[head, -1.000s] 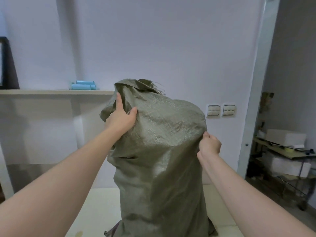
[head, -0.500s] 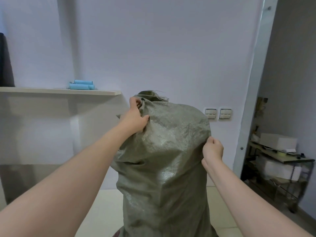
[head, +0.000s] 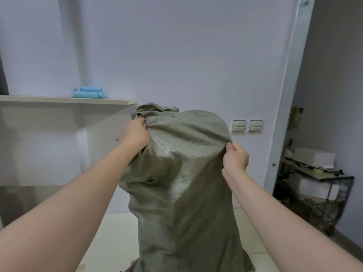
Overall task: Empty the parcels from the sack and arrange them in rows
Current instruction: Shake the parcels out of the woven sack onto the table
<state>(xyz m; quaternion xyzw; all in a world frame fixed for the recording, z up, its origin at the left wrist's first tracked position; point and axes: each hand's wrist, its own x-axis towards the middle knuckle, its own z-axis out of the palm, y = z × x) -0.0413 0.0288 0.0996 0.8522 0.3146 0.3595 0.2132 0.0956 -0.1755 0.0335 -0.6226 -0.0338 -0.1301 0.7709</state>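
Head view
Sack: a grey-green woven sack [head: 182,183] stands upended at centre, its closed bottom up and its mouth down by the floor [head: 110,242], out of sight at the lower edge; that pose looks meant to let the parcels drop out.
Left hand: the left hand [head: 135,132] is clenched on a bunch of fabric at the sack's upper left corner, likely to lift.
Right hand: the right hand [head: 234,159] pinches a fold on the sack's upper right side, likely to steady it.
Parcels: none visible; presumably inside or beneath the sack.
Surroundings: blue rolls [head: 89,92] on a shelf [head: 59,99] far left; wall switches [head: 247,126] right.
Writing: nothing readable anywhere.
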